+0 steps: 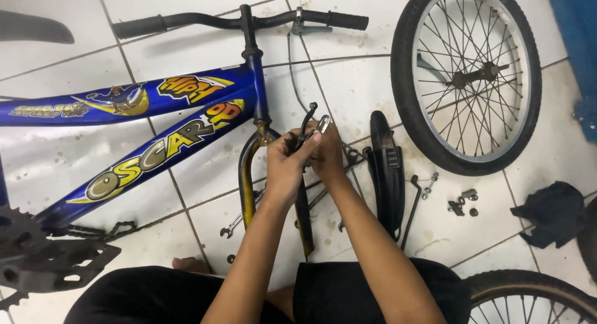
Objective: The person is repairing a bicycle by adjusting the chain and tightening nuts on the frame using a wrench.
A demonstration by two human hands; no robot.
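Both forearms run up from the lap & meet over the fork, wrists bent inward, hands back-to-back-ish w/ fingers curled. Left hand (285, 168): grip pressed together around a black brake caliper arm (306, 126), thumb on top, the curved black tip sticking up just above the knuckles. Right hand (328, 151): fingertips pinched on a small silver metal piece (323, 123) right beside the caliper, touching the left fingers; can't tell exactly what the piece is. Caliper sits just in front of the yellowish fork (247, 175), which drops down under the left wrist. A thin brake cable (292, 75) runs up from above the grips to the lever on the black handlebar (236, 19), well above both hands. Blue bike frame (143, 122) stretches left of the left grip. Right of the right grip: black fender (385, 175) lying on the white tile floor (360, 81), just beside it a black rod & a bolt (430, 185), then small metal bits (463, 201). Loose wheel (466, 75) lies up-right, well apart. Dark rag (553, 212) far right. Wrench (231, 226) on floor below left wrist. Chainring (25, 249) far lower left.
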